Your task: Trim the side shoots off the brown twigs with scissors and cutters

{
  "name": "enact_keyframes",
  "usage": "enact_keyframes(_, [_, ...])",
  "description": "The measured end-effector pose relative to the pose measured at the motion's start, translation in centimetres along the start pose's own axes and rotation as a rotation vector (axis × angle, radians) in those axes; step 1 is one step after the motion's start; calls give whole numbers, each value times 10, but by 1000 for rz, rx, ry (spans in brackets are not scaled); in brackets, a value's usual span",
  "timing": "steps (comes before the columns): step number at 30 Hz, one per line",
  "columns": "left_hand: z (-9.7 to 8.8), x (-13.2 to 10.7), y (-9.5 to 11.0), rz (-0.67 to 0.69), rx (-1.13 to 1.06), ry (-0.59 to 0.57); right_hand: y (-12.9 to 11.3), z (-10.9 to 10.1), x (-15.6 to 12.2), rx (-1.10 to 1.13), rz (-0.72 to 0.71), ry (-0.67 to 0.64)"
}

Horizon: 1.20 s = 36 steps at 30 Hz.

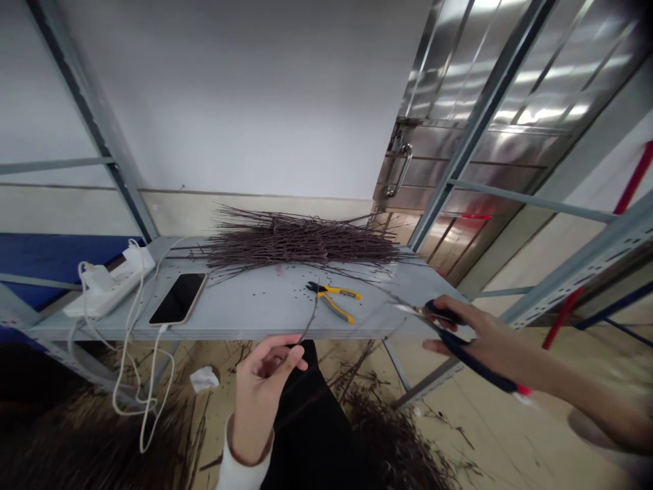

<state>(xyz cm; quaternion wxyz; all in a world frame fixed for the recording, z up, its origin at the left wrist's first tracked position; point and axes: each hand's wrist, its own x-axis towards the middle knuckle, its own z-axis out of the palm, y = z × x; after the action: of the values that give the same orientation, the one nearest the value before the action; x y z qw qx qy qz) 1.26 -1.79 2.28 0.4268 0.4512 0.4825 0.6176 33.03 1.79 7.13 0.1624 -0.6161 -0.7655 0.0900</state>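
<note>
My left hand [260,398] pinches a thin dark twig [312,318] between thumb and fingers, just below the front edge of a grey metal shelf [255,325]. My right hand [484,340] grips black-handled scissors [449,333] at the shelf's right corner, with the blades pointing left. A long, faint twig seems to reach the blades, though I cannot tell if they touch it. A large pile of dark twigs [300,241] lies across the shelf's back. Yellow-handled pliers [331,301] rest between the pile and my left hand, among small cut bits.
A black smartphone [178,298] and a white power strip [107,289] with white cables lie at the shelf's left. Grey metal uprights frame the shelf. Heaps of twigs [392,442] and a crumpled white tissue [204,378] lie on the floor below.
</note>
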Motion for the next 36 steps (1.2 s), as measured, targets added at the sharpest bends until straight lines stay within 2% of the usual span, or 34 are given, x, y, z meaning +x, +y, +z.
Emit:
enact_keyframes(2, [2,-1,2,-17,-42,-23,26,9,14,-22,85,36])
enact_keyframes(5, [8,-3,1,-27,-80,-44,60,35,40,-92,230,124])
enact_keyframes(8, [11,-4,0,-15,-112,-49,80,64,67,-147,342,148])
enact_keyframes(12, [9,-4,7,-26,-173,-65,89,91,95,-105,324,106])
enact_keyframes(16, [6,-3,12,-40,-237,-71,90,97,109,-82,249,84])
enact_keyframes(19, [6,-3,8,-24,-231,-41,79,99,113,-97,176,104])
enact_keyframes(21, [6,-4,4,-9,-206,-13,61,104,114,-98,91,90])
enact_keyframes(26, [6,-4,1,11,-193,-15,2,132,118,-65,-154,-87])
enact_keyframes(30, [2,-4,3,41,-205,-22,-22,146,132,-98,-123,-144])
enact_keyframes(33, [-3,-3,3,52,-204,-22,-25,145,139,-119,-63,-154])
enact_keyframes(36, [-8,-3,2,57,-205,-19,-25,140,134,-116,-3,-138])
